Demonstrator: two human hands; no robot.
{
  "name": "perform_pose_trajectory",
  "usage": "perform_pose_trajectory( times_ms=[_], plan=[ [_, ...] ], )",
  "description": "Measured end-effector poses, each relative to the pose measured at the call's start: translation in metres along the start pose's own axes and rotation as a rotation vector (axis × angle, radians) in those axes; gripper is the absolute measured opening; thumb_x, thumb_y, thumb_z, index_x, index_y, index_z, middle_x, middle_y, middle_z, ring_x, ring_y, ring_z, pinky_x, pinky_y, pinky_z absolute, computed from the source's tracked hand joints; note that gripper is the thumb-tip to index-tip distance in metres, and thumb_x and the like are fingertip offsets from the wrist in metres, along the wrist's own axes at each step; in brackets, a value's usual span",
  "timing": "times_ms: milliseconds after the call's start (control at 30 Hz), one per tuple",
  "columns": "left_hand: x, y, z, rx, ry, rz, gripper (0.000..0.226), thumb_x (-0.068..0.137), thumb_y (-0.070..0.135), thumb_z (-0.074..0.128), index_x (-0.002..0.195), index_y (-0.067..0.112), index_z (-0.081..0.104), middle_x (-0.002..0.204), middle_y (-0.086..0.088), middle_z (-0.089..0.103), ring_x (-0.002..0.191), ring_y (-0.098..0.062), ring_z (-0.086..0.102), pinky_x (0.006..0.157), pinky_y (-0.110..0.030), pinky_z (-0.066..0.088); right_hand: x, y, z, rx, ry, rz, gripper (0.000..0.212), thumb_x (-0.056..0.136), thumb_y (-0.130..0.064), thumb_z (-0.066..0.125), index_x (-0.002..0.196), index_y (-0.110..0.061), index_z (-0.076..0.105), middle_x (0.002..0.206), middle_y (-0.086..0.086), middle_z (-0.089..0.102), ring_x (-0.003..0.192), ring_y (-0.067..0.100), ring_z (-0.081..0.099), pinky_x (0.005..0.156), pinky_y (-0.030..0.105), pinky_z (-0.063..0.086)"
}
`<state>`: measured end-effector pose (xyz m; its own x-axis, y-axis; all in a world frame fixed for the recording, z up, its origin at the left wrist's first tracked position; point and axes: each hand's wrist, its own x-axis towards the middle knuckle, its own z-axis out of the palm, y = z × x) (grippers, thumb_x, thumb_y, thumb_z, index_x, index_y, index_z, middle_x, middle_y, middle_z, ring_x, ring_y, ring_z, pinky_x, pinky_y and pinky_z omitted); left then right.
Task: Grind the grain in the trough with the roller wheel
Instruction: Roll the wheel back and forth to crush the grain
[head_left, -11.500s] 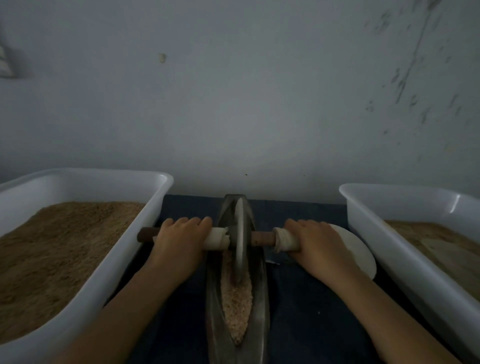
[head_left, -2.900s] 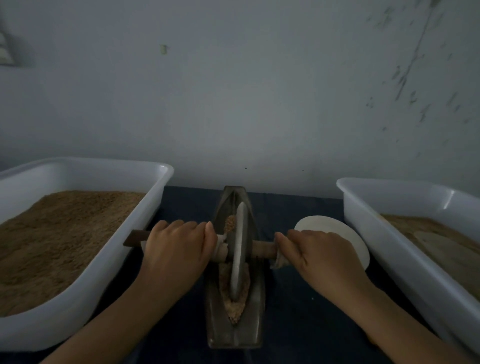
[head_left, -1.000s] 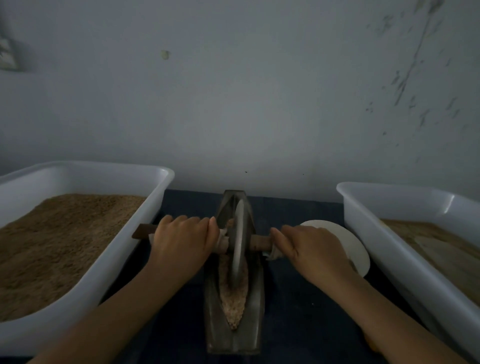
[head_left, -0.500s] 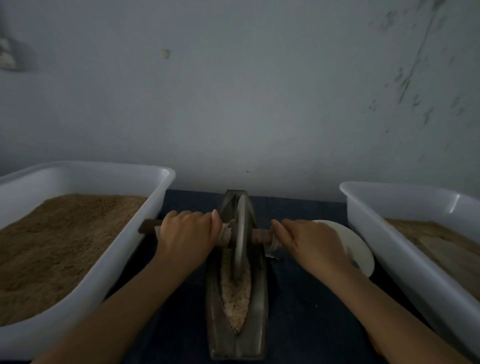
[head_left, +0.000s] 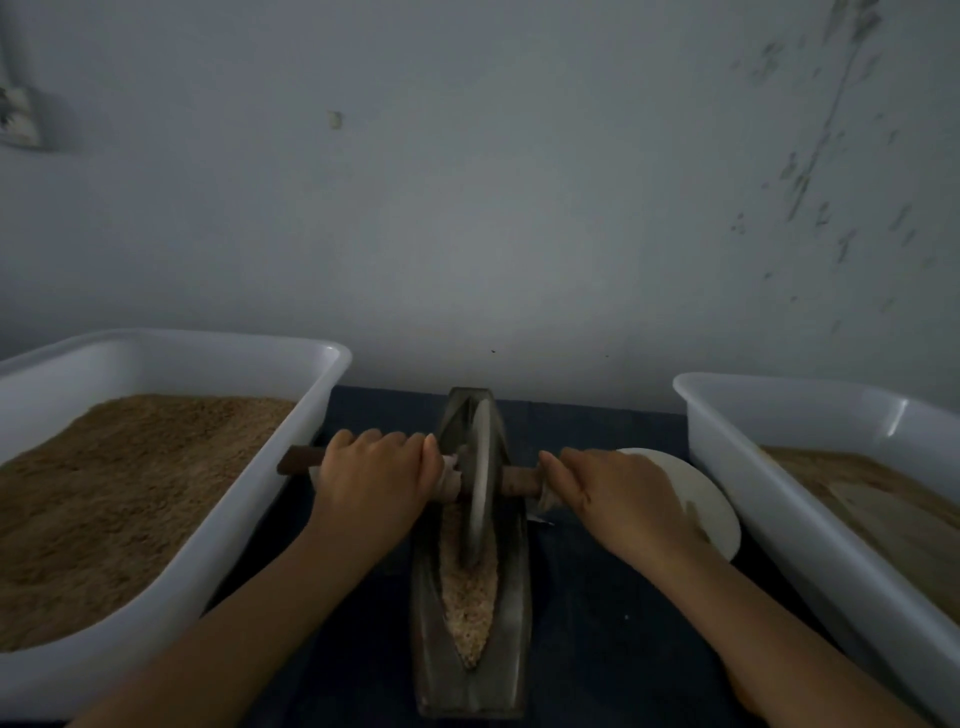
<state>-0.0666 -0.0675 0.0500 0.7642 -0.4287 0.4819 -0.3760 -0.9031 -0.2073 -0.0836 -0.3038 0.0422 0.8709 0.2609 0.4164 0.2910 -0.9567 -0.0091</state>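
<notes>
A long, narrow, boat-shaped grey metal trough (head_left: 511, 613) is set lengthwise on the dark blue table (head_left: 597, 623), its far end close to the pale grey wall (head_left: 467, 208). Pale, coarse tan grain (head_left: 470, 597) is seen lying in the trough's groove, mostly in the near half, tapering to a point toward the near end. A thin grey metal roller wheel (head_left: 480, 478) is stood upright on edge in the groove, in the far half of the trough, with its lower rim down among the grain. A brown wooden axle (head_left: 298, 460) is passed through the wheel's centre and is laid crosswise above the trough.

The axle is gripped on both sides of the wheel. The left hand (head_left: 376, 486) is wrapped over the left part of the axle, fingers curled across the top, just beside the wheel; the bare brown end of the axle is left sticking out past it. The right hand (head_left: 618, 501) is closed round the right part of the axle, where a light wrapping is glimpsed under the fingers.

A large white plastic tub of fine brown meal (head_left: 322, 374) is placed at the left of the trough, and a second white plastic tub (head_left: 727, 405) holding brown meal is placed at the right. A round white plate (head_left: 701, 499) is partly hidden behind the right hand, between the trough and the right tub
</notes>
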Motion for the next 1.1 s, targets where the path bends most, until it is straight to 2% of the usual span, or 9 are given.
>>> perform_pose_trajectory(
  times_ms=[167, 333, 467, 567, 700, 800, 867, 1033, 1100],
  plan=[
    [-0.023, 0.004, -0.016, -0.177, 0.119, -0.042, 0.036, 0.097, 0.026, 0.033, 0.07, 0.02, 0.056, 0.06, 0.004, 0.055, 0.055, -0.018, 0.053, 0.065, -0.035, 0.047, -0.034, -0.019, -0.023, 0.038, 0.046, 0.028, 0.052, 0.089, -0.058, 0.008, 0.07, -0.024, 0.043, 0.061, -0.005, 0.048, 0.059, 0.013, 0.05, 0.06, 0.032, 0.04],
    [-0.032, 0.001, -0.015, -0.119, 0.146, -0.016, 0.027, 0.087, 0.022, 0.058, 0.061, 0.022, 0.053, 0.049, 0.006, 0.052, 0.043, -0.016, 0.052, 0.048, -0.034, 0.049, -0.04, -0.026, -0.032, 0.014, 0.097, 0.014, 0.06, 0.084, -0.061, -0.001, 0.068, -0.025, 0.044, 0.059, -0.005, 0.048, 0.058, 0.011, 0.049, 0.058, 0.03, 0.035],
    [-0.021, 0.003, -0.008, -0.211, 0.225, -0.051, 0.045, 0.09, 0.029, 0.027, 0.054, 0.018, 0.051, 0.046, 0.003, 0.05, 0.04, -0.018, 0.048, 0.048, -0.034, 0.047, -0.026, -0.02, -0.023, -0.009, 0.129, -0.019, 0.054, 0.091, -0.055, 0.011, 0.065, -0.022, 0.044, 0.054, -0.005, 0.045, 0.049, 0.015, 0.047, 0.05, 0.03, 0.028],
    [-0.009, 0.002, 0.001, -0.179, 0.202, -0.045, 0.052, 0.09, 0.029, 0.016, 0.062, 0.014, 0.056, 0.054, -0.002, 0.055, 0.047, -0.021, 0.052, 0.056, -0.034, 0.048, -0.008, -0.01, -0.008, -0.063, 0.201, -0.074, 0.036, 0.095, -0.033, 0.049, 0.063, -0.017, 0.047, 0.05, 0.0, 0.047, 0.042, 0.019, 0.047, 0.043, 0.028, 0.032],
    [0.014, -0.003, 0.016, -0.088, 0.146, -0.093, 0.065, 0.088, 0.034, -0.003, 0.085, 0.015, 0.059, 0.079, -0.002, 0.062, 0.073, -0.022, 0.057, 0.073, -0.03, 0.04, 0.019, 0.002, 0.01, -0.098, 0.203, 0.018, 0.026, 0.093, -0.027, 0.056, 0.072, -0.014, 0.057, 0.056, 0.006, 0.055, 0.05, 0.028, 0.053, 0.049, 0.031, 0.035],
    [0.032, -0.006, 0.023, 0.043, 0.066, -0.069, 0.032, 0.098, 0.027, 0.025, 0.113, 0.015, 0.05, 0.095, -0.001, 0.06, 0.086, -0.02, 0.055, 0.075, -0.028, 0.035, 0.034, 0.008, 0.019, -0.12, 0.138, 0.033, 0.013, 0.095, -0.021, 0.052, 0.092, -0.013, 0.062, 0.065, 0.01, 0.059, 0.057, 0.031, 0.057, 0.052, 0.037, 0.042],
    [0.036, -0.007, 0.022, 0.074, 0.016, -0.053, 0.028, 0.096, 0.024, 0.041, 0.122, 0.014, 0.042, 0.098, -0.001, 0.058, 0.088, -0.02, 0.055, 0.078, -0.03, 0.039, 0.039, 0.013, 0.023, -0.136, 0.112, 0.031, 0.015, 0.096, -0.021, 0.049, 0.101, -0.015, 0.061, 0.07, 0.011, 0.061, 0.061, 0.031, 0.059, 0.054, 0.036, 0.038],
    [0.025, -0.004, 0.018, 0.052, 0.053, -0.046, 0.021, 0.097, 0.031, 0.033, 0.106, 0.02, 0.049, 0.09, 0.005, 0.056, 0.083, -0.016, 0.054, 0.078, -0.029, 0.037, 0.024, 0.01, 0.018, -0.118, 0.1, -0.021, 0.007, 0.093, -0.021, 0.055, 0.093, -0.015, 0.059, 0.066, 0.01, 0.059, 0.056, 0.031, 0.057, 0.05, 0.034, 0.038],
    [0.016, -0.003, 0.014, 0.025, 0.052, -0.026, 0.023, 0.097, 0.034, 0.029, 0.1, 0.023, 0.049, 0.088, 0.007, 0.054, 0.082, -0.013, 0.053, 0.078, -0.028, 0.038, 0.011, 0.006, 0.013, -0.063, 0.065, 0.004, 0.022, 0.097, -0.034, 0.043, 0.082, -0.021, 0.051, 0.069, 0.005, 0.058, 0.062, 0.027, 0.057, 0.055, 0.037, 0.044]
  ],
)
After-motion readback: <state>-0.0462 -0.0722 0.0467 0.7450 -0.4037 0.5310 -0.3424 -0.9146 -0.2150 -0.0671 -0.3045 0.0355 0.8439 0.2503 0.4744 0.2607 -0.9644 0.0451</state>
